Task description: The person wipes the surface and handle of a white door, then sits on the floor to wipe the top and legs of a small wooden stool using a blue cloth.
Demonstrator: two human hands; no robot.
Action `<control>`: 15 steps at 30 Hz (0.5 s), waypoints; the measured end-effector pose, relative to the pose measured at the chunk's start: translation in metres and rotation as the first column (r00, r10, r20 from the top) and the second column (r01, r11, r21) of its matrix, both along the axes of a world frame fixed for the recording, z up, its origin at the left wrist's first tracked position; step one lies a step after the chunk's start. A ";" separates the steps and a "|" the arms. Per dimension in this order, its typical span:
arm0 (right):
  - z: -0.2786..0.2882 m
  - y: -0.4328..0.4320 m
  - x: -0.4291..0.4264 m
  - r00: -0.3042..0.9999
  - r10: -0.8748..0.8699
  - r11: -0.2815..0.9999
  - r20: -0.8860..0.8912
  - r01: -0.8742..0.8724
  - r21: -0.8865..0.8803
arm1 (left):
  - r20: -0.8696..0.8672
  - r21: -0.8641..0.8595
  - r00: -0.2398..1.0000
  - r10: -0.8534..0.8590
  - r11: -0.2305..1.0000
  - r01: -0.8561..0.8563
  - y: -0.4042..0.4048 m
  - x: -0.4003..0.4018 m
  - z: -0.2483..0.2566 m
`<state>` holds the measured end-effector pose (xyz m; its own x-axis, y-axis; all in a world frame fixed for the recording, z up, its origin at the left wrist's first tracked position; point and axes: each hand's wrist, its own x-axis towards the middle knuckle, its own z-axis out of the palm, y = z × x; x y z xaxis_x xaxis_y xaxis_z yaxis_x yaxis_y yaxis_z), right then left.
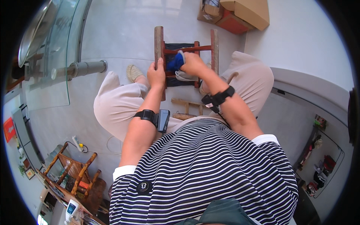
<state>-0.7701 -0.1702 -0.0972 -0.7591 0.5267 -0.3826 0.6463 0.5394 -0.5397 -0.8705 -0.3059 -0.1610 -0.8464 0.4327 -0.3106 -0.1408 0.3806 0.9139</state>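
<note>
A wooden folding stool (pixel 159 36) with red-painted bars and dark fabric stands between my feet. My left hand (pixel 156 74) holds its left rail, the thumb along the top of the wood. In my right hand (pixel 194 64) is a blue cloth (pixel 176 62) with a grey edge, held over the stool's opening; it may be a glove or a sock. A pale grey cloth (pixel 185 76) lies just below that hand, partly hidden by it. The ends of the fingers of my right hand are hidden or blurred.
Below the stool, near my lap, is a low wooden frame (pixel 186 108). Cardboard boxes (pixel 244 12) stand by the wall at the upper right. A glass tabletop (pixel 47 95) with a metal leg (pixel 87 69) is at the left. A wooden chair (pixel 79 175) and a power strip (pixel 78 143) are lower left.
</note>
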 end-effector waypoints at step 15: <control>0.106 0.024 0.181 0.599 -0.663 0.739 -0.450 0.619 -0.265 | -0.799 -0.228 0.598 -0.055 0.949 -0.218 0.007 0.019 0.043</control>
